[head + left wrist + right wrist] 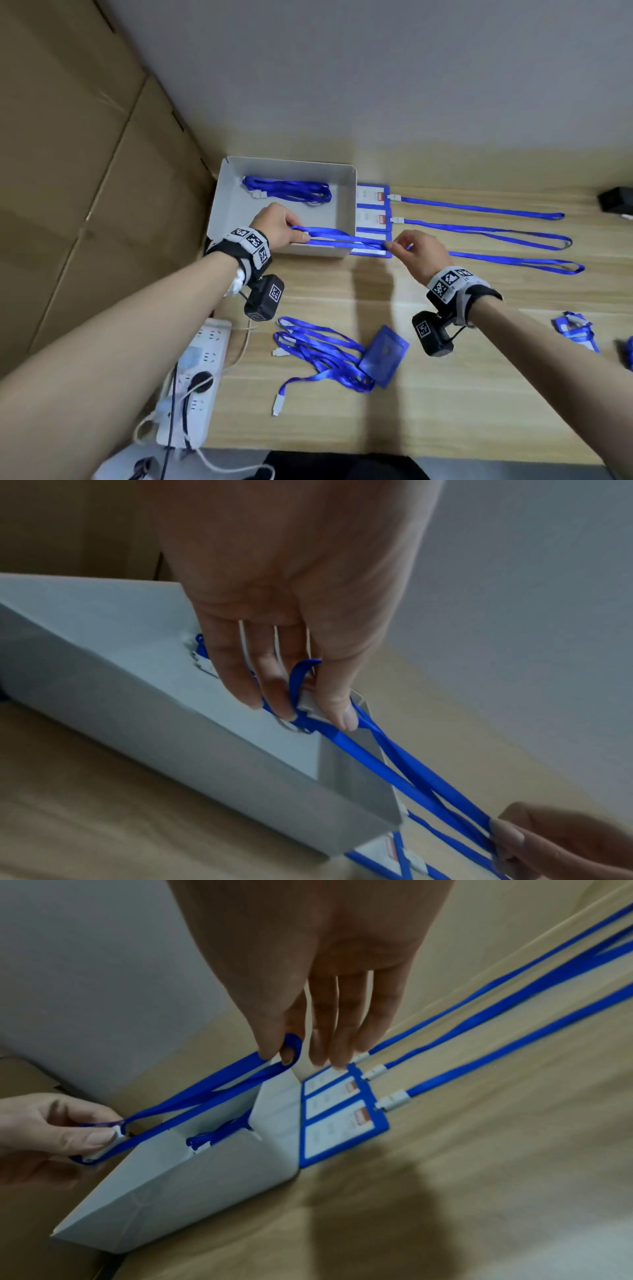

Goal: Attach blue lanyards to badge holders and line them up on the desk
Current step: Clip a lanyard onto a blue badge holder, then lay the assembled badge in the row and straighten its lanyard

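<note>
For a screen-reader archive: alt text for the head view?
Both hands stretch a blue lanyard above a white box: left hand, right hand. Three finished badge holders line the desk beside it.

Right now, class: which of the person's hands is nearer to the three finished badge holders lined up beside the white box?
Right. The right hand hovers at the row of badge holders, fingertips just above it. The left hand is over the white box, farther away.

Soft, even light from overhead; a dark shadow falls on the desk (479, 394) below the right hand (419, 255); the head view bends straight lines at its edges; both wrist views are dimmer, grainy and smeared by motion blur toward the corners.
</note>
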A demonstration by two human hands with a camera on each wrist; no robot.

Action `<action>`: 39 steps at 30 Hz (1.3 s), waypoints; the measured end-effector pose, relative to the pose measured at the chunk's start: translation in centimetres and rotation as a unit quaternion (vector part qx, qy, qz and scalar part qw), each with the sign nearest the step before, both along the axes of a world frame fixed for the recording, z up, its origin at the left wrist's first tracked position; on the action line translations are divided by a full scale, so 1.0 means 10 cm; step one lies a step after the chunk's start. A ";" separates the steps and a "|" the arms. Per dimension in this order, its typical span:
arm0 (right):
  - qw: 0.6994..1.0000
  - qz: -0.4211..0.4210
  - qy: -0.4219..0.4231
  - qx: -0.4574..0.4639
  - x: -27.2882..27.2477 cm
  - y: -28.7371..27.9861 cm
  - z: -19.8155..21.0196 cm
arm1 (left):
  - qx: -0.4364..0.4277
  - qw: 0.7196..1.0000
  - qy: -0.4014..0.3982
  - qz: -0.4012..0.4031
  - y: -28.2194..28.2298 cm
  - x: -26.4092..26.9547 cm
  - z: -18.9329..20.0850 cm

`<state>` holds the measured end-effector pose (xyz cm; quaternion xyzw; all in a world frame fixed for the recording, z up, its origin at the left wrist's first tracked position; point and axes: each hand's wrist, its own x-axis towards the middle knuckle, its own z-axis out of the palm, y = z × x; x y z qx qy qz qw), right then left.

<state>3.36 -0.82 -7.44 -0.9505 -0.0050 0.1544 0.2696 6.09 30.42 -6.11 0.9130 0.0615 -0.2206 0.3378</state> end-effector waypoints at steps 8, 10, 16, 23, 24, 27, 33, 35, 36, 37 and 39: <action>0.993 0.098 0.045 -0.056 0.97 0.70 0.14 | 0.072 0.994 -0.033 0.069 0.56 0.60 -0.07; 0.988 0.123 0.037 -0.091 1.21 0.89 0.14 | 0.099 0.992 -0.027 0.068 0.67 0.77 -0.12; 0.967 0.163 0.062 -0.185 1.68 1.29 -0.07 | 0.169 0.985 0.008 0.031 0.86 1.14 -0.41; 0.976 0.151 0.002 -0.157 1.62 1.34 -0.14 | 0.254 0.966 -0.007 -0.051 0.73 1.14 -0.52; 0.981 0.148 -0.024 -0.123 1.55 1.29 -0.13 | 0.255 0.965 -0.020 -0.057 0.67 1.11 -0.48; 0.990 0.117 -0.081 -0.019 1.24 1.08 -0.13 | 0.186 0.979 -0.070 -0.039 0.47 0.93 -0.38; 0.995 -0.029 -0.097 0.010 0.26 0.56 -0.35 | -0.018 0.980 -0.185 -0.075 -0.19 0.27 -0.20; 0.997 -0.040 -0.067 0.008 -0.08 0.45 -0.47 | -0.028 0.980 -0.189 -0.062 -0.36 0.01 -0.19; 0.998 -0.040 -0.037 0.016 -0.22 0.42 -0.52 | -0.038 0.980 -0.188 -0.050 -0.43 -0.11 -0.20; 0.999 -0.035 0.002 0.027 -0.35 0.42 -0.55 | -0.050 0.981 -0.185 -0.038 -0.47 -0.25 -0.23; 0.996 0.013 0.081 0.023 -0.59 0.50 -0.61 | -0.071 0.985 -0.157 -0.025 -0.51 -0.52 -0.30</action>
